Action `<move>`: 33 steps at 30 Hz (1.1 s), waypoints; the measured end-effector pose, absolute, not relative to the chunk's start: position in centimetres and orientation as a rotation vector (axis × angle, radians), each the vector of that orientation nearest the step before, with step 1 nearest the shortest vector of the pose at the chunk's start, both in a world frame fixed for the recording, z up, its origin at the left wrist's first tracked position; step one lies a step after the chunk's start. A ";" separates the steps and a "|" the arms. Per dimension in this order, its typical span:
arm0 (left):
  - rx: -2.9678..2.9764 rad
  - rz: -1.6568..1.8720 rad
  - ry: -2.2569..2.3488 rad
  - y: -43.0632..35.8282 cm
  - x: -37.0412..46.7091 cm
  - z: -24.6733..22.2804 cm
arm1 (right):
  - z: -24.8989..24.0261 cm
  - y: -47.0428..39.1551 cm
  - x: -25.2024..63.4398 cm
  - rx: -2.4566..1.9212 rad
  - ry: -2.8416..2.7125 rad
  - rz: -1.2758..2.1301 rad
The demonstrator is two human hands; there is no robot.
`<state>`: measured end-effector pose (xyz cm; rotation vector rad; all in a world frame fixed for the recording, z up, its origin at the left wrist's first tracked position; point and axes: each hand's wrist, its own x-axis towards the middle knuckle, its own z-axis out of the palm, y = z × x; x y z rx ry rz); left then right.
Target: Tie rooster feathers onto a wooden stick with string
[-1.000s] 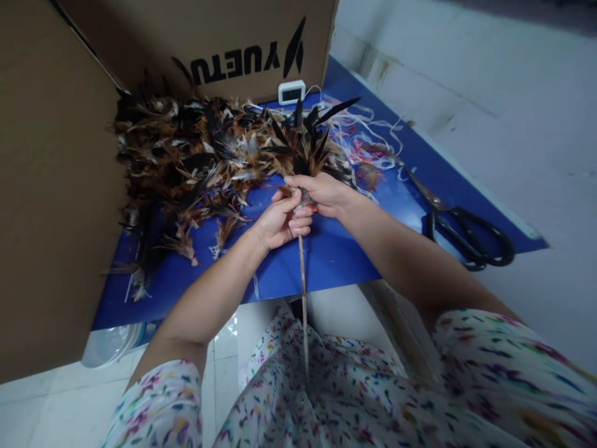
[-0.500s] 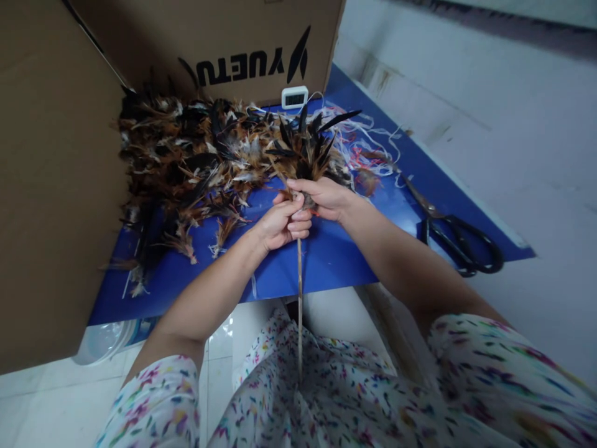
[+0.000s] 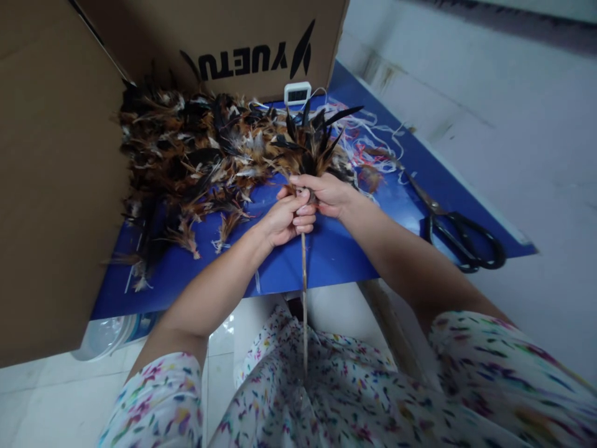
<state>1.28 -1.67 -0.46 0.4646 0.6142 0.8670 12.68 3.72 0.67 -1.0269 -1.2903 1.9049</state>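
Observation:
My left hand point(image 3: 291, 219) is closed around the upper part of a thin stick point(image 3: 305, 286), whose lower end reaches down to my lap. Just above it, my right hand point(image 3: 324, 191) pinches the base of a feather bunch point(image 3: 311, 146) at the stick's top. Black and brown feathers fan out upward, away from me. The two hands touch each other, and fingers hide most of the joint between stick and feathers. Behind and to the left lies a large heap of feather bunches point(image 3: 186, 149) on the blue tabletop point(image 3: 336, 255).
Black-handled scissors point(image 3: 459, 239) lie at the right edge. Beyond my right hand are tangled white and red strings point(image 3: 373, 146). A small white digital display point(image 3: 297, 94) stands before a cardboard box point(image 3: 242, 25); another cardboard panel point(image 3: 51, 186) rises at left. A wall runs along the right.
The view has shifted slightly. Both hands keep their hold on the stick and feather bunch, with only a small shift of the fingers.

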 end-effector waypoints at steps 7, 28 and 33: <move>0.510 0.863 0.662 -1.7 1.5 -0.5 | 0.2 3.9 12.6 -1.039 -1.144 1.994; 0.294 0.879 0.660 -0.8 1.5 -1.1 | 0.8 6.7 17.5 -0.908 -1.462 1.122; 0.166 0.925 0.642 -1.0 1.7 -1.4 | 5.2 1.1 12.7 -0.851 -1.900 0.857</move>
